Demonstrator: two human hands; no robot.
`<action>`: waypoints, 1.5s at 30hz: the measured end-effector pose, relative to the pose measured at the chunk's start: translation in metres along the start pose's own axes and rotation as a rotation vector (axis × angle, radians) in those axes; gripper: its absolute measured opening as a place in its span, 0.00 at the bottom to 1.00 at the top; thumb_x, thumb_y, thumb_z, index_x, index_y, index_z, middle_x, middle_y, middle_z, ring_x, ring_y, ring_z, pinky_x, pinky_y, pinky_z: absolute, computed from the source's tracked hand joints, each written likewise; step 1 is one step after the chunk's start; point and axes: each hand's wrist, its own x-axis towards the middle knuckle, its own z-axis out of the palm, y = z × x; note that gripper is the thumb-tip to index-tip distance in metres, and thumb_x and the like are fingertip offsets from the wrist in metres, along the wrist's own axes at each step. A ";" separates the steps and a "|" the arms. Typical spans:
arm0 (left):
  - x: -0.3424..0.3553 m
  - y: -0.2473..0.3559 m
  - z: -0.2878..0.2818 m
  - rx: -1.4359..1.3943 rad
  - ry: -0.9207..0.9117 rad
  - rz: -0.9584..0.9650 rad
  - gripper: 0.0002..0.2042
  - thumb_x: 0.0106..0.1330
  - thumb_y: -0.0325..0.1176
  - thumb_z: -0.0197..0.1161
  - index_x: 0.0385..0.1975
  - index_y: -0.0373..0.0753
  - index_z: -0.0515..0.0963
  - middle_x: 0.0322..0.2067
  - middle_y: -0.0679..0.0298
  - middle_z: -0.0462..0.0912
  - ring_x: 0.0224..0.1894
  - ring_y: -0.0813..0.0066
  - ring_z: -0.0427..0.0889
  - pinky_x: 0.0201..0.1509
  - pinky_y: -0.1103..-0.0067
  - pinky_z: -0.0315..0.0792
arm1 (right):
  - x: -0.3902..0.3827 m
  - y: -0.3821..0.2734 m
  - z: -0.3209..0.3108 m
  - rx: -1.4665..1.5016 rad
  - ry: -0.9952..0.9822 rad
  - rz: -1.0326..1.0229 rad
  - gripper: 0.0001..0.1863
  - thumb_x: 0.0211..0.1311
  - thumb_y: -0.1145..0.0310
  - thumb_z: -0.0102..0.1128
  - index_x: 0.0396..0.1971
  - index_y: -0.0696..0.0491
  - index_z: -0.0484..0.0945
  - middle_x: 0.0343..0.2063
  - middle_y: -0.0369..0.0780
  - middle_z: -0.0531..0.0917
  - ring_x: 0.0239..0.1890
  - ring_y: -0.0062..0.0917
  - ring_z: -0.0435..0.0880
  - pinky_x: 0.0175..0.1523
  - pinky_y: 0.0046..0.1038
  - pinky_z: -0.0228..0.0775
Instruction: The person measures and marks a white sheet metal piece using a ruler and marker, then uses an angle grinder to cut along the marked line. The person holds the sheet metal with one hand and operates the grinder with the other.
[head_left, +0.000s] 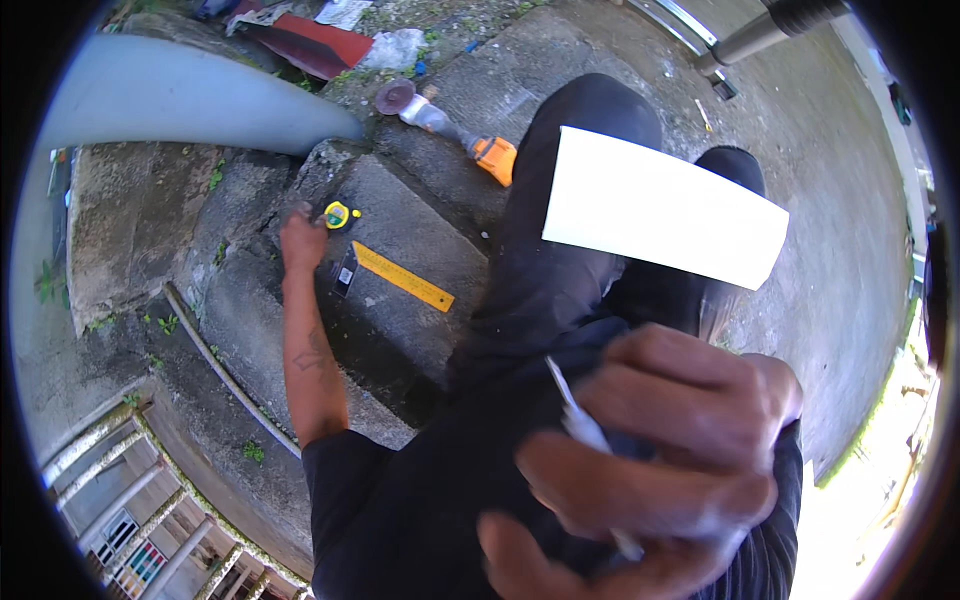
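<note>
My left hand (303, 240) reaches out over the concrete step, its fingers curled at the near side of a yellow and black tape measure (338, 216). Just beside it lies a try square (405, 277) with a yellow blade and a dark handle. Close to the camera, my right hand (670, 440) is blurred and closed around a slim whitish pen-like tool (583, 425); its thin tip points up and left. A blank white sheet or panel (665, 205) rests across my knees.
An orange angle grinder (494, 160) with a brown disc lies on the concrete beyond the square. A thick pale pipe or post (200, 95) crosses the upper left. Metal tubing (750, 45) stands at upper right, and red scrap (310, 45) lies at the far edge.
</note>
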 end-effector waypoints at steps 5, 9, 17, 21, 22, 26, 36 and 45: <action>-0.001 -0.029 -0.019 0.174 -0.137 0.056 0.07 0.68 0.31 0.70 0.37 0.32 0.87 0.28 0.52 0.91 0.35 0.50 0.93 0.47 0.61 0.85 | -0.020 0.022 0.001 0.053 -0.205 -0.070 0.09 0.50 0.72 0.75 0.33 0.47 0.89 0.24 0.36 0.84 0.18 0.22 0.73 0.22 0.26 0.62; -0.038 -0.054 -0.020 -0.052 -0.386 -0.142 0.07 0.67 0.26 0.63 0.33 0.32 0.87 0.27 0.49 0.89 0.33 0.56 0.92 0.45 0.64 0.84 | -0.042 0.021 -0.016 0.225 -0.123 0.209 0.10 0.55 0.63 0.75 0.37 0.45 0.90 0.22 0.35 0.85 0.20 0.22 0.77 0.26 0.28 0.67; -0.045 -0.048 0.017 0.174 -0.308 -0.221 0.12 0.68 0.30 0.64 0.44 0.31 0.88 0.49 0.36 0.88 0.54 0.36 0.88 0.62 0.55 0.82 | -0.077 0.027 -0.039 0.337 -0.055 0.380 0.18 0.72 0.49 0.67 0.35 0.48 0.89 0.25 0.36 0.88 0.22 0.24 0.84 0.31 0.32 0.76; -0.036 -0.048 0.052 0.286 -0.441 -0.153 0.13 0.69 0.30 0.63 0.48 0.32 0.88 0.53 0.38 0.88 0.57 0.40 0.88 0.64 0.57 0.82 | -0.068 0.027 -0.029 0.611 -0.021 0.355 0.20 0.76 0.49 0.66 0.35 0.51 0.89 0.30 0.39 0.90 0.22 0.24 0.85 0.28 0.30 0.78; -0.036 -0.048 0.058 0.258 -0.416 -0.183 0.14 0.69 0.30 0.63 0.49 0.32 0.88 0.53 0.38 0.88 0.58 0.40 0.88 0.64 0.56 0.82 | -0.067 0.026 -0.026 0.608 0.035 0.357 0.20 0.77 0.51 0.65 0.35 0.54 0.88 0.33 0.41 0.89 0.23 0.25 0.86 0.26 0.29 0.78; -0.038 -0.048 0.065 0.231 -0.411 -0.208 0.14 0.69 0.30 0.64 0.50 0.34 0.88 0.54 0.38 0.87 0.58 0.39 0.87 0.65 0.55 0.81 | -0.070 0.010 -0.026 0.612 0.320 0.637 0.29 0.78 0.43 0.62 0.28 0.56 0.83 0.34 0.38 0.67 0.22 0.21 0.73 0.27 0.26 0.72; -0.039 -0.058 0.068 0.273 -0.425 -0.238 0.16 0.68 0.33 0.64 0.52 0.35 0.86 0.57 0.42 0.87 0.61 0.42 0.86 0.66 0.57 0.81 | -0.079 0.024 -0.031 0.664 0.464 0.638 0.23 0.76 0.52 0.69 0.33 0.59 0.84 0.33 0.39 0.73 0.30 0.30 0.84 0.37 0.34 0.82; -0.037 0.005 -0.020 0.160 -0.135 -0.016 0.09 0.66 0.35 0.72 0.37 0.36 0.85 0.42 0.52 0.91 0.46 0.45 0.91 0.52 0.56 0.84 | -0.081 0.043 -0.046 0.556 0.506 0.512 0.12 0.72 0.72 0.60 0.44 0.63 0.89 0.42 0.49 0.80 0.39 0.40 0.91 0.49 0.41 0.86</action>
